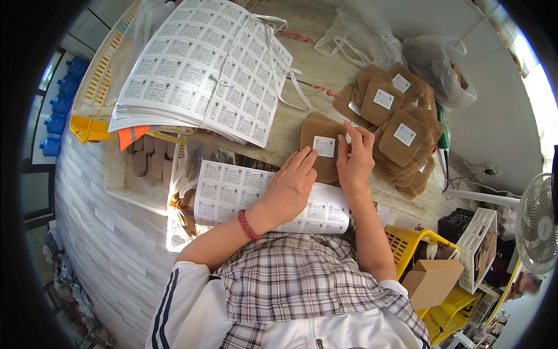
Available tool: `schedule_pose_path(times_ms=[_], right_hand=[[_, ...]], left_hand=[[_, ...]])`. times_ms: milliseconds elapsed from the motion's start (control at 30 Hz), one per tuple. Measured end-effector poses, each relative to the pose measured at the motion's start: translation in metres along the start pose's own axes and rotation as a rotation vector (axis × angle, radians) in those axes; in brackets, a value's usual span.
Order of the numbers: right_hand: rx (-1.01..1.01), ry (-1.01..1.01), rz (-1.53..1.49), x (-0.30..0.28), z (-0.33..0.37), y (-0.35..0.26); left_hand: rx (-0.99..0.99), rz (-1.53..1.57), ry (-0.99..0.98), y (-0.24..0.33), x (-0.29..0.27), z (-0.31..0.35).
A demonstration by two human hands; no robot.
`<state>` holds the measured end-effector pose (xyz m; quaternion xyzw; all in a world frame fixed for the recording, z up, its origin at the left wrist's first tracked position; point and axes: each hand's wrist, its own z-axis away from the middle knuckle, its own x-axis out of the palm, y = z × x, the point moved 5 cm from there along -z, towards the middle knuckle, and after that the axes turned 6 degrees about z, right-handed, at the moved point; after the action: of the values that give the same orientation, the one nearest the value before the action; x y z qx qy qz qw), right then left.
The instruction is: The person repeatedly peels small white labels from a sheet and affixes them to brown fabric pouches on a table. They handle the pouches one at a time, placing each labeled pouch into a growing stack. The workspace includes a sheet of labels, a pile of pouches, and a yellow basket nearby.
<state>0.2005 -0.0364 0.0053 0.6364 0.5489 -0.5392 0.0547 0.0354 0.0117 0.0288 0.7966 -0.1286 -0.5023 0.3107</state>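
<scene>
A brown, flat, knitted-looking piece with rounded corners lies at the table's front edge. A small white printed label sits on it. My left hand lies over the piece's lower left part, fingers stretched and tips at the label's left edge. On the label's right side is my right hand, thumb by the label's edge, fingers bent and apart; nothing shows held in it. Below both hands, a sheet of printed labels spans my lap, partly hidden under my left hand and wrist.
A thick stack of label sheets stands at the back left. Several labelled brown pieces are piled at right, near plastic bags and a green-handled tool. Yellow crates, a carton and a fan stand at lower right.
</scene>
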Motion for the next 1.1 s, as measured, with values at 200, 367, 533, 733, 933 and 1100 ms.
schedule_pose_path(times_ms=[200, 367, 533, 733, 933, 1100], right_hand=[[-0.066, 0.087, -0.006, 0.001, -0.002, -0.002], [-0.24, 0.174, 0.034, -0.005, -0.006, -0.012], [-0.321, 0.172, -0.029, 0.001, 0.004, -0.009], [-0.414, 0.245, -0.038, -0.015, 0.004, -0.023], [-0.25, 0.218, -0.376, -0.022, 0.014, -0.021], [-0.077, 0.066, -0.341, -0.016, 0.007, -0.009]], left_hand=[[0.022, -0.021, -0.005, 0.001, 0.0, 0.001], [0.024, -0.021, 0.046, 0.0, 0.001, 0.002], [-0.011, -0.047, -0.049, -0.01, -0.001, -0.01], [0.042, -0.069, -0.015, -0.004, -0.005, 0.002], [-0.001, 0.021, 0.015, -0.002, -0.006, 0.023], [-0.012, 0.048, 0.022, -0.003, -0.007, 0.022]])
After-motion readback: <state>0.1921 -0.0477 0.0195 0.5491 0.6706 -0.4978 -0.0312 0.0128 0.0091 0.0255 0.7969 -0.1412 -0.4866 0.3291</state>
